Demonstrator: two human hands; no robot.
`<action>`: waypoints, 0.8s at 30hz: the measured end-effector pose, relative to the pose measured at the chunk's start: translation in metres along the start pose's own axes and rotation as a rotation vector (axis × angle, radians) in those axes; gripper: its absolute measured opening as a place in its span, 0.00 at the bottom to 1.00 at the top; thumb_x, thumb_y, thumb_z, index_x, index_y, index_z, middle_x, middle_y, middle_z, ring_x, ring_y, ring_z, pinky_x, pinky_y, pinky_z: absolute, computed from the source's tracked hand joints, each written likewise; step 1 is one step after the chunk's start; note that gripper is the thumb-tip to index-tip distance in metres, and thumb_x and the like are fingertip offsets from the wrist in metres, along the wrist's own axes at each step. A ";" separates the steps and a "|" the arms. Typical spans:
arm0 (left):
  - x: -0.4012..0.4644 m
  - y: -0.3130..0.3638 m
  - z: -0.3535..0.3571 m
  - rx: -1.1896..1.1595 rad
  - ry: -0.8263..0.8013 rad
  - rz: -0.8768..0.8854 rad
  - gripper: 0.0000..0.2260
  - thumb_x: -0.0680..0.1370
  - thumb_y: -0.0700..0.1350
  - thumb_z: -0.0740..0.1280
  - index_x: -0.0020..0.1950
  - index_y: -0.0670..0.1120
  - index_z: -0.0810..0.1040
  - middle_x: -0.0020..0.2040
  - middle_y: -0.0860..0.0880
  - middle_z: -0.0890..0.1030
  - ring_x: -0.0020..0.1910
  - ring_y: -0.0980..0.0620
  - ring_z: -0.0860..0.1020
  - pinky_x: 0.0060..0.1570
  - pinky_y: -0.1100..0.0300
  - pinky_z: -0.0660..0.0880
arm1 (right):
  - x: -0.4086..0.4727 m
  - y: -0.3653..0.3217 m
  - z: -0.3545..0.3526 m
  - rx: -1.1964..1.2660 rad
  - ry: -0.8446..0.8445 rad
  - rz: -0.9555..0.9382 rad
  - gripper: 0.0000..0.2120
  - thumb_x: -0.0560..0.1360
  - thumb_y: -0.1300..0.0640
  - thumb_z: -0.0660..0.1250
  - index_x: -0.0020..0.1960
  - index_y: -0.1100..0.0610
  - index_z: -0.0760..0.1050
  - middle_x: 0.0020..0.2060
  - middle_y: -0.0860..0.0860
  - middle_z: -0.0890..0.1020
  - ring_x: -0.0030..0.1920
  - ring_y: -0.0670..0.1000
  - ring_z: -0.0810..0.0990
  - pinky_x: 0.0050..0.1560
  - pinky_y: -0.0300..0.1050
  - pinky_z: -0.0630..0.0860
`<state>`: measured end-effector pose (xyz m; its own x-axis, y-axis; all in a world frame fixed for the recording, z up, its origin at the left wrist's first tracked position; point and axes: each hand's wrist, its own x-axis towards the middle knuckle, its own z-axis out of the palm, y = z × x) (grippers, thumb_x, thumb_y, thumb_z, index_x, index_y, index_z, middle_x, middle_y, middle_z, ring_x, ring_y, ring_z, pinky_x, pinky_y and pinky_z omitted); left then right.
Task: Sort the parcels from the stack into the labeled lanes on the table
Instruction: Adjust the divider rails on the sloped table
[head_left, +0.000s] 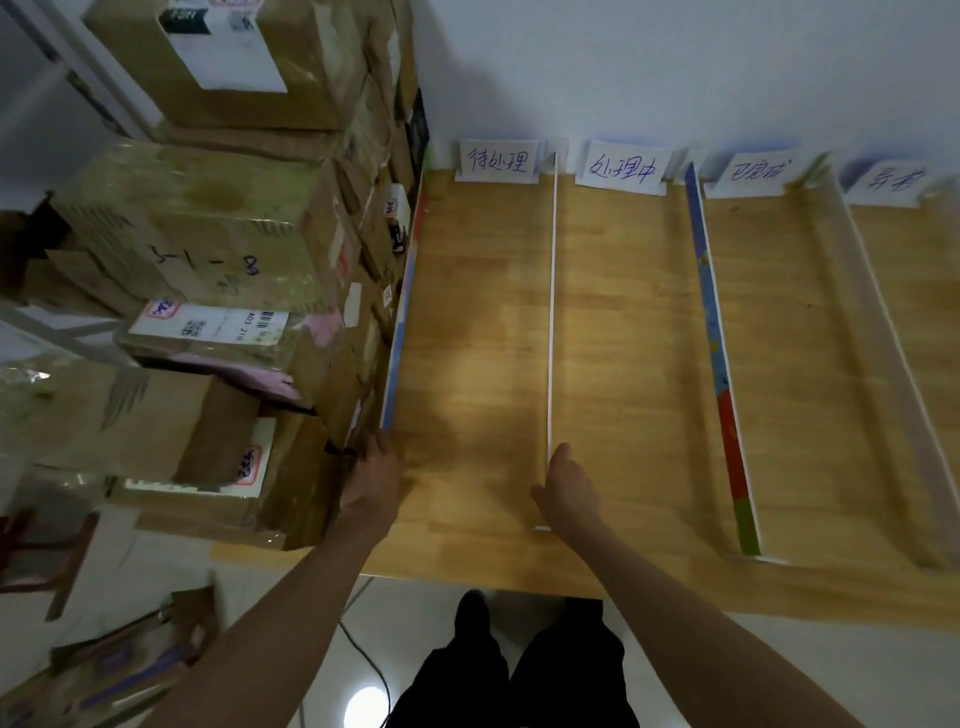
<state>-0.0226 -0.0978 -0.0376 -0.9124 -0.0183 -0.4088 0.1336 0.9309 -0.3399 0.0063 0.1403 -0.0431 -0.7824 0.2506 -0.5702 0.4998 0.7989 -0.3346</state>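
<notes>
At far left we see the stack (218, 291) of brown parcels, piled high on the table's left end and pressed against the first divider (402, 306), a blue-edged strip. More boxes (119, 670) lie on the floor below the stack. The parcels' long sides mostly run left to right, with white shipping labels facing up or toward us.

Our left hand (371, 483) reaches forward along the stack's right face, by the near end of that first divider. Its fingers rest against the cardboard, but we cannot tell whether they curl round an edge or only touch it.

The table (467, 551) is bare wood, and its near edge runs just above our legs. Four lanes run away from us to the wall, each headed by a handwritten paper sign (497, 161). The first lane (472, 322), between the blue-edged strip and a thin white divider (551, 312), has open room along its whole length.

Our right hand (569, 488) lies at the near end of the white divider, palm down, fingers straight and released, holding nothing, forearm angled in from the lower right.

Further right stand a multicoloured divider (719, 364) and a pale one (878, 338), with bare lanes between.
</notes>
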 end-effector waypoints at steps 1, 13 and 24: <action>0.001 0.000 0.000 0.006 0.025 0.000 0.38 0.77 0.55 0.69 0.76 0.36 0.55 0.71 0.40 0.67 0.69 0.48 0.71 0.59 0.60 0.75 | 0.001 0.000 0.000 -0.001 0.015 0.012 0.19 0.77 0.60 0.65 0.63 0.59 0.61 0.56 0.59 0.78 0.56 0.63 0.80 0.48 0.53 0.75; 0.000 -0.006 -0.003 -0.032 0.085 0.024 0.21 0.82 0.45 0.59 0.73 0.40 0.62 0.68 0.42 0.71 0.64 0.51 0.74 0.53 0.62 0.76 | 0.003 0.007 0.001 0.002 0.011 0.027 0.18 0.76 0.65 0.63 0.62 0.59 0.61 0.54 0.59 0.76 0.52 0.63 0.79 0.44 0.53 0.75; 0.000 -0.004 -0.011 -0.022 0.010 -0.005 0.25 0.81 0.45 0.61 0.74 0.36 0.59 0.66 0.43 0.71 0.57 0.53 0.77 0.49 0.65 0.77 | 0.006 0.009 -0.002 -0.016 0.056 0.021 0.18 0.77 0.64 0.64 0.64 0.58 0.61 0.54 0.58 0.76 0.50 0.61 0.80 0.44 0.54 0.76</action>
<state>-0.0278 -0.0977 -0.0267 -0.9170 -0.0195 -0.3985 0.1205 0.9387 -0.3231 0.0052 0.1501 -0.0481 -0.7916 0.2974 -0.5338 0.5105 0.8019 -0.3105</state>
